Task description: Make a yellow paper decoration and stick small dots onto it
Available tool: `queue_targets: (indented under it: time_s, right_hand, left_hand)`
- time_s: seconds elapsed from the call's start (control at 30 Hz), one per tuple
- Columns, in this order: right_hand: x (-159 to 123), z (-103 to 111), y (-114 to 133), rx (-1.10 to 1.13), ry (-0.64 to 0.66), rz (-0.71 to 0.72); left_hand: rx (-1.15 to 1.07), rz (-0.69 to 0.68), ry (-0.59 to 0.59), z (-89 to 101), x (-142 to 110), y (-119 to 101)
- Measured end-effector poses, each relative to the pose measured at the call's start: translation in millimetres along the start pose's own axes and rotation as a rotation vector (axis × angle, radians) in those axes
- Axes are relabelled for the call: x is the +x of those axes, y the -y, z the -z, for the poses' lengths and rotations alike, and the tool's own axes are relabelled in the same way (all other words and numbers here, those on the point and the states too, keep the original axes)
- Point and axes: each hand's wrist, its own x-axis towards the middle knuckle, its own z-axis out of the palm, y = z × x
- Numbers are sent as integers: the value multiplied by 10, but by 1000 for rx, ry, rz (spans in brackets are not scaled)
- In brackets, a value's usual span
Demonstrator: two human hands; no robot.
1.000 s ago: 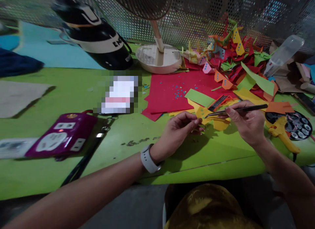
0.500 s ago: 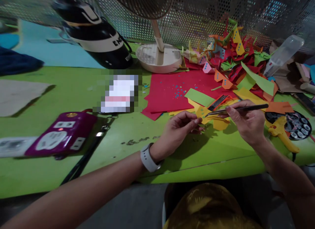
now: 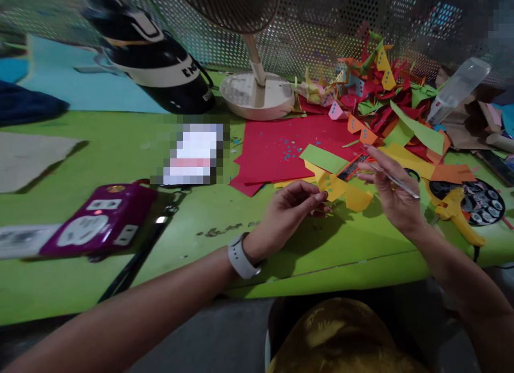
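My left hand (image 3: 289, 211), with a pale watch band (image 3: 241, 259) at its wrist, pinches the edge of a folded yellow paper cutout (image 3: 335, 187) bearing small blue dots. To the right, my right hand (image 3: 399, 199) is raised over the table, apart from the cutout. Slim metal tweezers (image 3: 402, 187) lie across its fingers, held loosely, while the index finger stretches forward. Just behind the cutout are a light green paper strip (image 3: 323, 158) and an orange-and-black cutter (image 3: 352, 167).
Red paper sheets (image 3: 269, 153) with blue specks lie behind my hands, below a pile of colored paper scraps (image 3: 373, 89). A yellow glue gun (image 3: 458, 215) sits at right by a round black palette (image 3: 482, 202). Leftward are a blurred phone (image 3: 193, 153), purple power strip (image 3: 100, 220), bottle (image 3: 168, 68) and fan base (image 3: 257, 100).
My right hand has drawn the tweezers off the yellow cutout and turned them within its fingers, which have opened out. My left hand keeps its pinch on the cutout.
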Motion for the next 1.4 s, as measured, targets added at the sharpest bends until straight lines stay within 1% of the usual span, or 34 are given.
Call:
queue_targets:
  time_s: [0.1,0.2,0.27,0.4,0.53,0.63,0.77,0.9,0.97,1.07,1.17,1.23,1.33,1.4]
  right_hand:
    - [-10,-16,-55,-185,138,27]
    - [-13,-49,-86,-186,199,-27]
    - [-18,-79,-95,-121,197,-82]
    - [-59,-167,-88,54,183,-133]
    - [-121,-266,-66,79,198,-167]
    - [-148,-301,-68,88,224,-175]
    - [-151,-295,-77,121,216,-161]
    - [-149,-278,-72,125,226,-150]
    - [-154,-274,-62,121,230,-142]
    - [-163,-271,-35,122,247,-151]
    - [-164,-265,-2,134,271,-185]
    - [-161,-256,11,139,260,-210]
    - [-147,-240,10,158,214,-240]
    - [-136,-232,-4,192,192,-262]
  left_hand:
    - [4,-6,-16,-5,-3,-7]
    - [26,-16,-40,2,-10,-10]
    - [27,-24,-36,16,-14,-4]
    - [-8,-38,-20,47,-9,27]
    - [55,4,-10,55,7,36]
    - [109,25,-7,63,10,22]
    - [122,39,-11,86,7,12]
    - [34,20,-7,81,7,14]
    - [9,13,-37,70,7,15]
    - [36,14,-96,63,9,23]
    - [55,24,-95,64,10,36]
    - [17,25,-78,61,13,44]
    - [-113,7,-43,53,29,55]
    - [-171,-2,-43,56,44,63]
